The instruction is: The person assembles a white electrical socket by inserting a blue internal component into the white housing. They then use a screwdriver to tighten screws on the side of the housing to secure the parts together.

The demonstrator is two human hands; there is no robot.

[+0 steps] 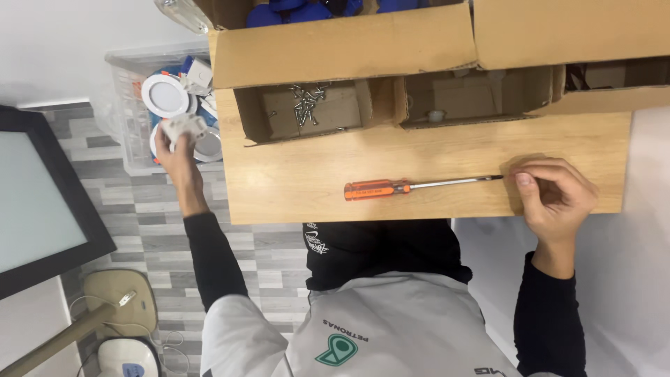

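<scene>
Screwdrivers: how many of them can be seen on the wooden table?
1. The orange-handled screwdriver lies flat on the wooden table, in front of the cardboard boxes; the right hand touches its tip. More may be hidden inside the boxes.

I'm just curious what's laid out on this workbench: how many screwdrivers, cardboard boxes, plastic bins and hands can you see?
Screwdriver, orange handle, lying on the wooden board: 1
Cardboard boxes, open, side by side: 3
Clear plastic bin on the floor: 1
Hands, left hand holding a small white part, right hand at the screwdriver's tip: 2
Total: 7
</scene>
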